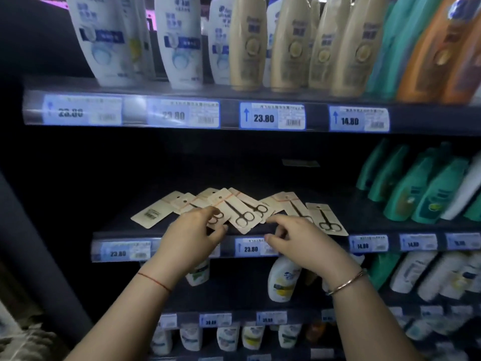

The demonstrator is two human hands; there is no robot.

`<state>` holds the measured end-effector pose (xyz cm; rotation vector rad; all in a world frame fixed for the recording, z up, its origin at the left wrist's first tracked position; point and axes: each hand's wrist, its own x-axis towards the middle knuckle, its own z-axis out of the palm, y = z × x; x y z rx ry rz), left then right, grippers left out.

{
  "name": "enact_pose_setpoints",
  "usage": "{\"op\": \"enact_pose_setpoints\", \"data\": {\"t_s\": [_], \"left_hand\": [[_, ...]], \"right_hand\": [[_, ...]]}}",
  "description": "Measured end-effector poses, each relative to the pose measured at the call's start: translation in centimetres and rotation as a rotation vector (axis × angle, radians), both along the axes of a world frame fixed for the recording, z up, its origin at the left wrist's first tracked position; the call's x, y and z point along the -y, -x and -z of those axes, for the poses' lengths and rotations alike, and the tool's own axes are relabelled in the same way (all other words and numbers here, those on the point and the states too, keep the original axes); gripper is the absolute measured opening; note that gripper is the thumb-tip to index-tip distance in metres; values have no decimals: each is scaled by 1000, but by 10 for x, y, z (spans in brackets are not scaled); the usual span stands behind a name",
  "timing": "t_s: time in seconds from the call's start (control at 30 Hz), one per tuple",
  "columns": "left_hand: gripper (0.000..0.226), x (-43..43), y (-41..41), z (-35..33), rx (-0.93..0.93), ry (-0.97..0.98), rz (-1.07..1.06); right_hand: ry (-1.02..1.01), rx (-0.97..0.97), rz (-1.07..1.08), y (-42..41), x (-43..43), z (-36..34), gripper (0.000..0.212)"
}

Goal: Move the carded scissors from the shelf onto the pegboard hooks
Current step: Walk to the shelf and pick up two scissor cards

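Observation:
Several beige cards, each with small black scissors (239,211) fixed to it, lie fanned out on the dark middle shelf (125,231). One card (152,212) at the left lies face down with a barcode up, and another card (326,218) lies apart at the right. My left hand (194,237) pinches the near edge of a card in the middle of the fan. My right hand (294,237) hovers at the shelf's front edge with its fingers curled, touching the cards' near edge. No pegboard hooks are in view.
White, beige, teal and orange shampoo bottles (250,43) line the shelf above. Teal bottles (406,188) stand at the right of the middle shelf. More bottles (282,278) fill the lower shelves. Price labels (272,117) run along each shelf edge.

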<state>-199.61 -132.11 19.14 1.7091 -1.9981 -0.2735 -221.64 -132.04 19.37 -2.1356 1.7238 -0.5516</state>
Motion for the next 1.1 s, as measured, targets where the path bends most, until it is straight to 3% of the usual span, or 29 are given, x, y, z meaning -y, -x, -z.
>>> {"op": "enact_pose_setpoints", "data": {"t_s": [0.33, 0.57, 0.9, 1.1], "left_hand": [[50, 51, -31, 16, 36, -27, -110], [55, 62, -25, 22, 56, -69, -100], [71, 70, -29, 26, -334, -54, -57], [110, 72, -30, 25, -607, -62, -36]], "right_hand": [[95, -37, 35, -43, 67, 3, 40], [23, -20, 73, -49, 80, 18, 53], [9, 210, 154, -49, 81, 26, 40], [-46, 422, 152, -49, 80, 25, 41]]}}
